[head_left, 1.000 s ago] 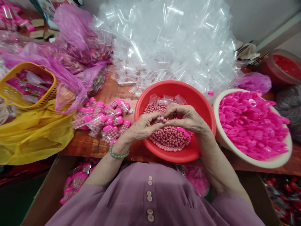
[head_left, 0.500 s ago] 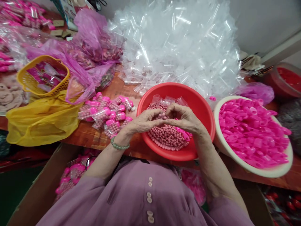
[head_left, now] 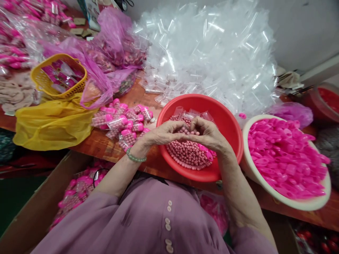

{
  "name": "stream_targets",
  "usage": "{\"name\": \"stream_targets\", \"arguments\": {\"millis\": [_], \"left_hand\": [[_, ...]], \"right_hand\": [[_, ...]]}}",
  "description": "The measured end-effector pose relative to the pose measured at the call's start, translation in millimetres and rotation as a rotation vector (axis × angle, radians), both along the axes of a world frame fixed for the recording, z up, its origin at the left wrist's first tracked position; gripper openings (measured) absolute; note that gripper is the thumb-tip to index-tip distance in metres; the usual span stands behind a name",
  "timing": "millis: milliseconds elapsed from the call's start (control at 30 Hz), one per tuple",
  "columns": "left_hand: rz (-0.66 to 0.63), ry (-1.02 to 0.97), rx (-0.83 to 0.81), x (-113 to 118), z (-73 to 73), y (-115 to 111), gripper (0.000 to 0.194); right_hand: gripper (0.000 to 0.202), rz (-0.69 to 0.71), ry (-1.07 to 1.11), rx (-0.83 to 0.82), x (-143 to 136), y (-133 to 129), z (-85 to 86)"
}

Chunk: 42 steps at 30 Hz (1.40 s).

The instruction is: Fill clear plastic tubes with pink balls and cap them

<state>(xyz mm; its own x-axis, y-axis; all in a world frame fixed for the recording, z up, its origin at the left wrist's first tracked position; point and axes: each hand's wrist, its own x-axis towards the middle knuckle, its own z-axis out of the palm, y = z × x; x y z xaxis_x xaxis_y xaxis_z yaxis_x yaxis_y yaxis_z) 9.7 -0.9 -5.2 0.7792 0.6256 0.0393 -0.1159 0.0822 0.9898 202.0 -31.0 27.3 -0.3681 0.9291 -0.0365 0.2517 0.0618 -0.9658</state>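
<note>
Both hands meet over a red basin (head_left: 228,151) that holds a heap of pink beads (head_left: 186,155). My left hand (head_left: 164,133), with a green bead bracelet (head_left: 135,158) at the wrist, is closed, thumb and fingers curled round a small cluster of pink beads (head_left: 184,131). Facing it, my right hand (head_left: 208,133) pinches at the other end of the same cluster. Whether a see-through tube encloses these beads is hidden by the fingers. Several transparent tubes (head_left: 191,113) lie in the basin behind the hands, and a bright pink cap (head_left: 209,155) rests on the beads.
A pile of transparent tubes (head_left: 206,53) rises behind the basin. At right stands a cream basin (head_left: 246,141) full of pink caps (head_left: 286,158). Left lie capped bead-filled tubes (head_left: 119,123), a yellow bag (head_left: 53,123), a yellow basket (head_left: 42,81) and a purple bag (head_left: 113,31).
The camera view has turned slightly, shifting the table contents to the right. Both hands stay together over the basin, with more beads showing between them near the right fingers.
</note>
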Motion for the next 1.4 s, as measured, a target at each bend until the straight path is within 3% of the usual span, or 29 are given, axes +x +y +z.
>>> {"name": "stream_targets", "arguments": {"millis": [167,267,400,533,667,767,900,1133,1300,1400], "left_hand": [[0.049,-0.081,-0.169,-0.2,3.2,2.2,0.031],[0.056,-0.166,-0.282,0.2,3.3,3.9,0.038],[0.079,-0.206,-0.388,-1.5,4.0,3.1,0.041],[0.110,-0.229,-0.453,-1.4,6.7,-3.8,0.040],[0.064,-0.264,-0.451,2.9,11.5,-11.7,0.038],[0.041,-0.275,-0.485,5.8,13.7,-11.6,0.042],[0.019,-0.342,-0.523,6.4,12.8,-5.8,0.050],[0.011,-0.302,-0.502,4.9,8.7,-0.5,0.057],[0.084,-0.243,-0.499,10.2,3.3,-1.4,0.043],[0.195,-0.219,-0.439,14.6,-2.1,-0.6,0.033]], "right_hand": [[0.042,-0.047,0.027,-0.067,4.7,-3.8,3.1],[0.038,-0.031,-0.024,-0.027,14.2,-6.1,4.3],[0.035,-0.070,-0.203,0.103,37.5,-12.7,1.1],[0.029,-0.152,-0.541,0.160,58.9,-26.1,-5.7],[0.020,0.023,-0.958,0.091,57.7,-40.0,-12.1],[0.014,0.192,-1.128,0.002,46.5,-44.8,-18.4],[0.016,0.190,-1.208,-0.035,40.5,-45.2,-27.7],[0.013,0.050,-1.080,0.058,54.3,-44.8,-24.0],[0.015,-0.156,-0.641,0.113,50.9,-48.4,-10.0],[0.028,-0.185,-0.398,0.079,41.1,-48.3,-5.8]]}}
